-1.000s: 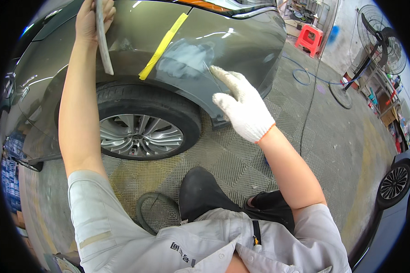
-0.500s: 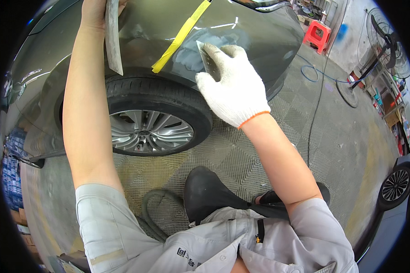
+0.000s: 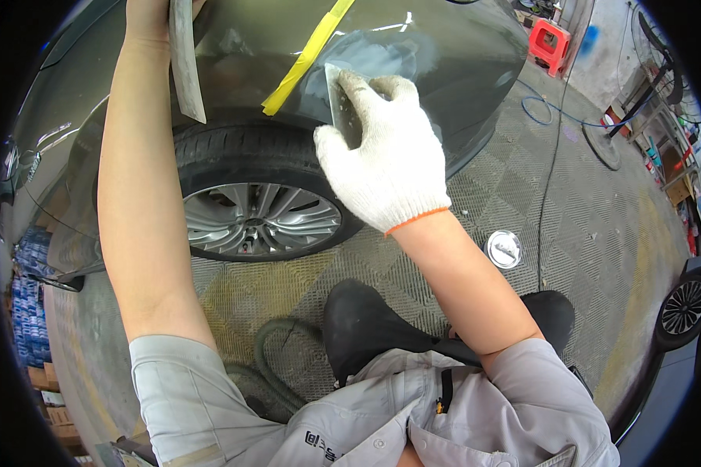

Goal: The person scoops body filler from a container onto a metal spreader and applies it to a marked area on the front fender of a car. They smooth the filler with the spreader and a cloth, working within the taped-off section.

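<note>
View from the head, looking down at a person crouched beside a grey car.

Right hand (image 3: pixel 385 159) — in a white knit glove with an orange cuff — is closed on a spreader (image 3: pixel 343 105), fingers over its back and thumb below, the blade set flat against the fender (image 3: pixel 459 86). The blade lies on a pale, dull patch (image 3: pixel 382 58) of the panel, just right of a strip of yellow tape (image 3: pixel 308 54) that runs slantwise up the bodywork.

Left hand (image 3: pixel 148 12) is bare and lies at the far edge of the view, largely cut off; its grip cannot be told. A flat grey board (image 3: pixel 185 66) hangs down from it, its lower corner in front of the top of the tyre (image 3: pixel 241 152).

Below the fender sits the wheel (image 3: pixel 253 218), silver-spoked, resting on a patterned floor (image 3: pixel 584 233). Near the person lie a black shoe (image 3: pixel 366 323) and, to its left, a coiled grey hose (image 3: pixel 276 358). A round tin lid (image 3: pixel 504 249) lies on the floor to the right of the right forearm. Farther off stand a red stool (image 3: pixel 549 43) and a blue hose (image 3: pixel 549 117); a second car's wheel (image 3: pixel 684 307) shows at the right rim.
</note>
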Demonstrator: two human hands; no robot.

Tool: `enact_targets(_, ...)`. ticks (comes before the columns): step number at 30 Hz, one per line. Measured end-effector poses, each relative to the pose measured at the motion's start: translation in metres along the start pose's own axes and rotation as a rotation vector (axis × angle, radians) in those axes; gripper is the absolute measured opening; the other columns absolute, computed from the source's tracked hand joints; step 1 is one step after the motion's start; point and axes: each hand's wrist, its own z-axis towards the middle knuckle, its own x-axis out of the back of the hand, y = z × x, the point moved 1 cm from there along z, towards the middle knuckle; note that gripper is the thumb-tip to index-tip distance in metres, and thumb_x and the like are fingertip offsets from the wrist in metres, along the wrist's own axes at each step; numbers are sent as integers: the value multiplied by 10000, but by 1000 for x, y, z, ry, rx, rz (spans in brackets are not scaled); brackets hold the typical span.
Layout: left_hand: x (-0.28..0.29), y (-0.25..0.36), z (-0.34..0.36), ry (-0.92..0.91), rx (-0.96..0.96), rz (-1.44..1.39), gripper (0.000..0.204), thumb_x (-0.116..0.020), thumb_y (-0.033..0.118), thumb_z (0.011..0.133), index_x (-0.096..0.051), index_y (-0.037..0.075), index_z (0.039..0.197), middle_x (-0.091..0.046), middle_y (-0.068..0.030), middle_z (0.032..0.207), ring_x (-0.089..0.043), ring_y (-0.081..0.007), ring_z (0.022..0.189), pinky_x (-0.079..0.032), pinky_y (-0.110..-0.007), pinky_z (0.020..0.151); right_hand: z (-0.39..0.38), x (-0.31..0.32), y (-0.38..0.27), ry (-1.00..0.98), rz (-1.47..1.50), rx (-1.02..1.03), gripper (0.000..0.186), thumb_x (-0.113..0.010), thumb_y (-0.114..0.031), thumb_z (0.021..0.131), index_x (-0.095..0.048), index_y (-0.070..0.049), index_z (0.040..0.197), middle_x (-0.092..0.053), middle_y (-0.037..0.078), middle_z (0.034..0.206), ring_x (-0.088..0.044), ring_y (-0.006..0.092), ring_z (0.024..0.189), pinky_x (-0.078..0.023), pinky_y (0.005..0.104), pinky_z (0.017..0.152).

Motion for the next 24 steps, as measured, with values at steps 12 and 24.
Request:
enact_targets(12,-2,3,-1,-60,20,-9,303,-541,350,1180,-573,168,940,-442,55,581,-382,-74,397,-251,-241,381,-14,-23,-8,60,-21,3,649,-803,-298,891,-654,-97,1490,-572,276,1445,-644,444,1251,-608,513,997)
enact_targets(24,-3,7,-4,-113,4,-30,294,-491,347,1201,-564,129,1018,-420,40,576,-344,-82,391,-244,-245,389,-23,-36,-14,29,-46,-8,708,-796,-304,917,-582,-89,1557,-467,283,1544,-610,458,1222,-648,520,904)
